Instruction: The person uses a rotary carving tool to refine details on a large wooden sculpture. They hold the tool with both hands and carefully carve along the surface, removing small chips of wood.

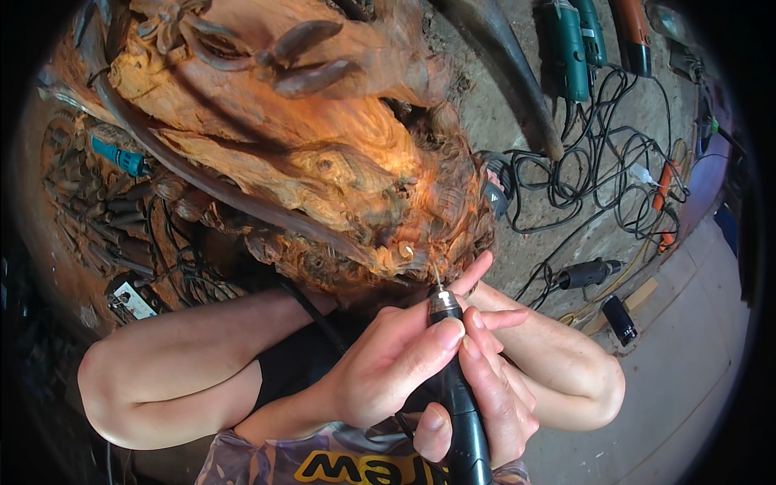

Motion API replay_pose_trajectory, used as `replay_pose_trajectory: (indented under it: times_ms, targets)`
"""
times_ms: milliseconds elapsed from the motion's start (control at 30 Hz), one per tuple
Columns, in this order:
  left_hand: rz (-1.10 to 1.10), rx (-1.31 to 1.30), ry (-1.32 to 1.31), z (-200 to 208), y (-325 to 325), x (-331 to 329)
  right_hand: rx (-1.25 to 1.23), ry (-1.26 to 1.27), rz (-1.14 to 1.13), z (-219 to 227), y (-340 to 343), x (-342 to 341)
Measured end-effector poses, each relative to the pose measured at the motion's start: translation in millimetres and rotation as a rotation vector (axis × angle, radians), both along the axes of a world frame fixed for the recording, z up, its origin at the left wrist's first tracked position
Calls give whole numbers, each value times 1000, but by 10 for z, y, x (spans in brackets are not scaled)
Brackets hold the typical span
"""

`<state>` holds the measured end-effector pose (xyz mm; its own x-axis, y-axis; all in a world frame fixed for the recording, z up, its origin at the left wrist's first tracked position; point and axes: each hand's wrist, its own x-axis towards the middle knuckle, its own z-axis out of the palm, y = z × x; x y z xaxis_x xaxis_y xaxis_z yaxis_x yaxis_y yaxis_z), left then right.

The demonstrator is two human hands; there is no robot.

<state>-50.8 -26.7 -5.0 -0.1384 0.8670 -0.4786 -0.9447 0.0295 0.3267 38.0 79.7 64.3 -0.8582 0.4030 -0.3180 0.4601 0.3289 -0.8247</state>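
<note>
In the middle lies a large carved piece of reddish wood (323, 174), its near end facing me. A black rotary carving tool (464, 404) with a silver collet points up at it. The thin bit (438, 276) reaches the wood's lower edge; whether it touches I cannot tell. My left hand (384, 360) is closed round the tool's front part, thumb on top and index finger stretched past the collet. My right hand (497, 388) grips the black body from the right, its thumb lower down on the left side. Both forearms rest near my bent legs.
Green power tools (572, 61) and tangled black cables (578, 174) lie on the floor at the right. A black tool (588, 273) and a phone (620, 320) are nearer. At the left are a teal tool (120, 155), several wood pieces (101, 214) and a power strip (132, 300).
</note>
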Motion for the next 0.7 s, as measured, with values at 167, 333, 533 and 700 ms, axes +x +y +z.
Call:
replay_pose_trajectory:
  times_ms: [167,333,533,700]
  targets:
    - [32,49,-184,35,12,-67,32,-53,1,97,8,-110]
    - [6,164,-46,-55,-15,-71,63,-73,6,124,5,-216]
    - [-42,152,54,-94,-19,-118,101,-95,10,130,15,-322]
    - [-114,166,17,-83,-29,-251,116,-105,16,139,36,-378]
